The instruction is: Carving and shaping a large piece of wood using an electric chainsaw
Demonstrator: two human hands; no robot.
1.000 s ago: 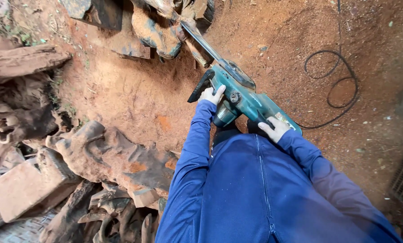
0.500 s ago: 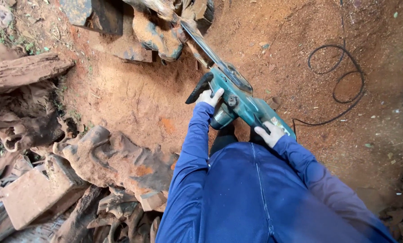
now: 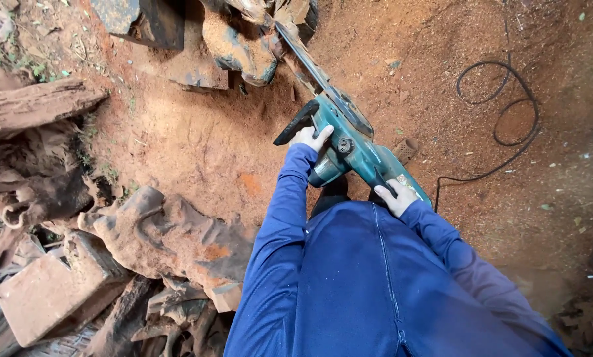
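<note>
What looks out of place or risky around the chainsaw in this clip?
The black power cord lies in loose loops on the sawdust-covered ground to the right of the saw, a possible snag. Otherwise nothing stands out: the left hand grips the front handle and the right hand the rear of the green chainsaw, its bar in the wood.

An outdoor wood-cutting yard: bare ground thick with reddish sawdust (image 3: 197,139), gnarled root wood and rough slabs (image 3: 170,231) piled from seven to nine o'clock, more chunks (image 3: 237,46) at twelve, a black power cord (image 3: 501,119) looping across the dirt at two o'clock.
</note>
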